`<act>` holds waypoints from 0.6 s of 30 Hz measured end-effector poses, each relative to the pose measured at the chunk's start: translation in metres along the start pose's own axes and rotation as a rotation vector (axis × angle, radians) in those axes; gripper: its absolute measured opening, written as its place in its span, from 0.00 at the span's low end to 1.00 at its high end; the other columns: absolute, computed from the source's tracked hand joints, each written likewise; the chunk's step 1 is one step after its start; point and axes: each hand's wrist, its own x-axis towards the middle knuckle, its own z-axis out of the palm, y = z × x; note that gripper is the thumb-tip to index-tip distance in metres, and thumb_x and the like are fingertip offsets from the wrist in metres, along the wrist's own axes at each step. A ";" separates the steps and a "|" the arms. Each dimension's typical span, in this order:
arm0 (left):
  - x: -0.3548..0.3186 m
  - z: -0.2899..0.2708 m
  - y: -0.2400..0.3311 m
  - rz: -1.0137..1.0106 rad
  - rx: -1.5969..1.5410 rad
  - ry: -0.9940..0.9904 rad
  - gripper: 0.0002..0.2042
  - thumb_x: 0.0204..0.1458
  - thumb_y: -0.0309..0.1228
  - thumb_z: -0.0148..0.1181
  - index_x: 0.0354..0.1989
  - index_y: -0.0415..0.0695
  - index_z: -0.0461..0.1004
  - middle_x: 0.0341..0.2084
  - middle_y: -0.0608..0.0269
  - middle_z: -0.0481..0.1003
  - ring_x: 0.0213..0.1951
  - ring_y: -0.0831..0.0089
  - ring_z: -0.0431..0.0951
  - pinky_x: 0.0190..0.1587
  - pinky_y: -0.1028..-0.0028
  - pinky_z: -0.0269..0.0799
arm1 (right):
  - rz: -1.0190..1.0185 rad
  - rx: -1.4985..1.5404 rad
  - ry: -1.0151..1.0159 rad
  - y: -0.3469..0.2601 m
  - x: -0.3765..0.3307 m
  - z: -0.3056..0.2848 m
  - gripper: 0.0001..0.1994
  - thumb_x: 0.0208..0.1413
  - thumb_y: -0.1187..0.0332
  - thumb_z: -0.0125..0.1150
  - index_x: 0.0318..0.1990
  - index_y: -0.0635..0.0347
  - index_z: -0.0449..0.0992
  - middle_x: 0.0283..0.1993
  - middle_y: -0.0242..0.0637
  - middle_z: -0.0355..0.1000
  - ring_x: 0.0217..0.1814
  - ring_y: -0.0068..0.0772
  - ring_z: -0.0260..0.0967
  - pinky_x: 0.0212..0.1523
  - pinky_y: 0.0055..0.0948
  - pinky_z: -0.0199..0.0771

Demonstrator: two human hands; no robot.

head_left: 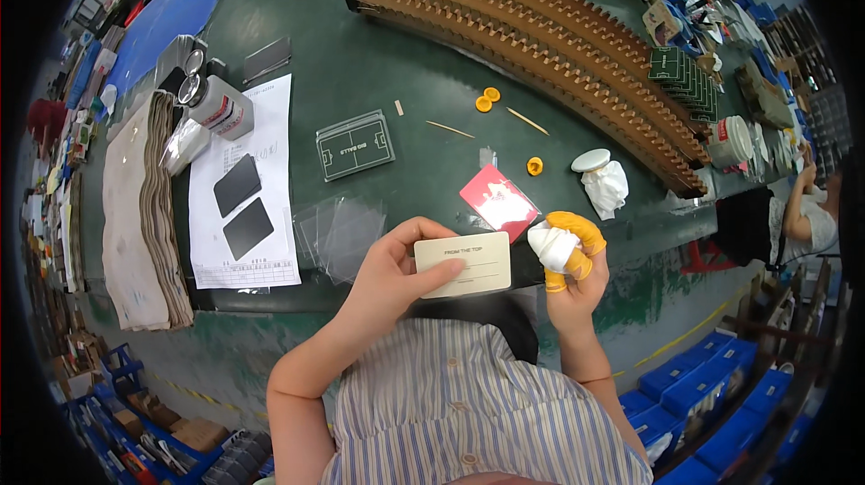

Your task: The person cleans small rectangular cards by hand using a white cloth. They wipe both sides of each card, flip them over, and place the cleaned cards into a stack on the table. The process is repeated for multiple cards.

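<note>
Striped shirt (pixel 432 404) lies nearest, with the dark green table (pixel 396 206) beyond it. Left hand (pixel 383 278) pinches a cream card (pixel 484 282) by its left end, thumb across the printed face; the card is held by the table's near edge, its long axis running left to right, almost level. Right hand (pixel 581 287), curled around a wadded white cloth (pixel 551 246), is nearer the card's free right end, cloth and card just apart. Yellow finger covers (pixel 577 222) sheathe several of that hand's fingers.

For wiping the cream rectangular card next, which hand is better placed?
Probably the right hand: it holds a bunched white cloth beside the cream card and wears orange finger covers; the left hand grips the card.
</note>
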 end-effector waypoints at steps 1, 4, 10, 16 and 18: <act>-0.001 0.000 0.001 -0.004 0.003 0.002 0.10 0.50 0.23 0.59 0.40 0.40 0.67 0.37 0.65 0.72 0.41 0.80 0.73 0.45 0.79 0.70 | -0.031 -0.024 -0.008 0.002 0.001 0.000 0.07 0.49 0.80 0.58 0.37 0.63 0.75 0.47 0.43 0.68 0.47 0.37 0.67 0.48 0.30 0.67; -0.002 0.004 0.002 0.004 -0.014 0.033 0.10 0.48 0.23 0.61 0.38 0.41 0.68 0.34 0.66 0.72 0.38 0.81 0.74 0.42 0.80 0.70 | -0.091 -0.050 -0.023 0.005 0.001 -0.001 0.06 0.49 0.78 0.58 0.36 0.63 0.74 0.47 0.44 0.68 0.46 0.37 0.67 0.47 0.30 0.67; 0.000 0.002 0.004 -0.014 -0.024 0.054 0.10 0.47 0.23 0.62 0.35 0.42 0.67 0.33 0.66 0.73 0.37 0.82 0.74 0.40 0.81 0.69 | -0.029 -0.030 -0.017 0.000 -0.004 0.001 0.09 0.44 0.77 0.59 0.36 0.63 0.75 0.46 0.43 0.67 0.47 0.39 0.65 0.47 0.31 0.66; 0.001 0.002 0.004 0.009 -0.036 0.039 0.10 0.47 0.22 0.62 0.34 0.42 0.66 0.32 0.67 0.72 0.36 0.82 0.73 0.39 0.81 0.69 | -0.133 -0.228 -0.053 0.000 -0.005 -0.001 0.14 0.42 0.76 0.62 0.39 0.66 0.72 0.44 0.43 0.65 0.44 0.38 0.65 0.44 0.30 0.67; 0.002 0.002 0.004 0.008 -0.043 0.040 0.10 0.47 0.22 0.62 0.34 0.42 0.66 0.32 0.67 0.72 0.36 0.82 0.73 0.39 0.81 0.69 | -0.182 -0.278 -0.060 0.001 -0.005 -0.003 0.15 0.42 0.75 0.64 0.40 0.68 0.71 0.43 0.43 0.65 0.42 0.37 0.66 0.42 0.29 0.67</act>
